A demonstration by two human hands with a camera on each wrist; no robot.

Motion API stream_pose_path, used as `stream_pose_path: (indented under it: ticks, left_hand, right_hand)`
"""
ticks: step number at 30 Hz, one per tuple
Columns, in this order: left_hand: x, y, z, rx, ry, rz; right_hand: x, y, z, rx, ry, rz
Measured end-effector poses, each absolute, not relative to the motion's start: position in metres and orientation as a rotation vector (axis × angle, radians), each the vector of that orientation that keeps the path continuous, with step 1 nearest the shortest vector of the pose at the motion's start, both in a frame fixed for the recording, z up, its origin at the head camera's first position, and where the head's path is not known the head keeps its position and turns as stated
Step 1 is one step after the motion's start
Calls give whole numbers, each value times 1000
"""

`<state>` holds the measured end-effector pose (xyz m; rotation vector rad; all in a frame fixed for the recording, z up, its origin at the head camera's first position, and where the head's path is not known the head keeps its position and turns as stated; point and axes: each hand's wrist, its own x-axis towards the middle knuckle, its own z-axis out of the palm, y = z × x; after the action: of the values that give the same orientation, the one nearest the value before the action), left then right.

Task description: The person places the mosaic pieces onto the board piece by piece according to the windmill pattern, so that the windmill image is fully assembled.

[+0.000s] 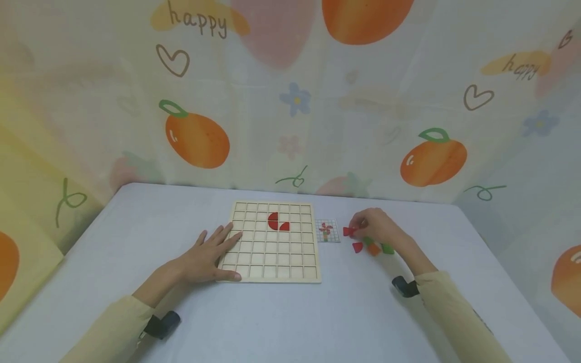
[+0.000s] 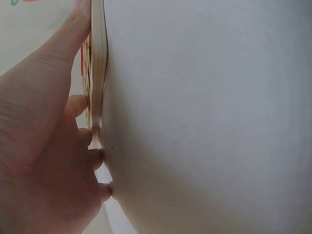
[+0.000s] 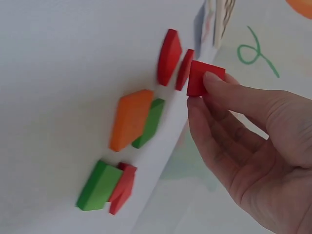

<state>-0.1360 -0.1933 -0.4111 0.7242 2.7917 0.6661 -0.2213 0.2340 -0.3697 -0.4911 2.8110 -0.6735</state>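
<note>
My left hand [image 1: 206, 257] lies with spread fingers along the left edge of a square wooden grid board [image 1: 258, 257], its thumb and fingertips on the frame. Three red pieces [image 1: 273, 221] sit together in the grid's upper middle. To the right of the board, my right hand [image 1: 379, 225] pinches a small red block [image 3: 205, 78] between thumb and fingers. Below and beside that block, in the right wrist view, are two red pieces [image 3: 169, 57], an orange block [image 3: 130, 119], a green piece [image 3: 148, 124], another green block [image 3: 99, 185] and a further red piece [image 3: 123, 189].
A small pattern card [image 1: 328, 231] with a red, green and orange picture on a grid lies against the board's right edge. A white cloth covers the table [image 1: 281, 322]. Behind it hangs a curtain [image 1: 254, 131] printed with oranges. Each wrist wears a dark camera [image 1: 165, 325].
</note>
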Motion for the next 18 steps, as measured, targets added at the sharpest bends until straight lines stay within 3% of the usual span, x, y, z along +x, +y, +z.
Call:
stream_pose_path:
  ticks: [18]
  left_hand:
    - [-135,-194,-408,711,2785,652]
  right_hand:
    - [-229,199,-357,-534,2768,-717]
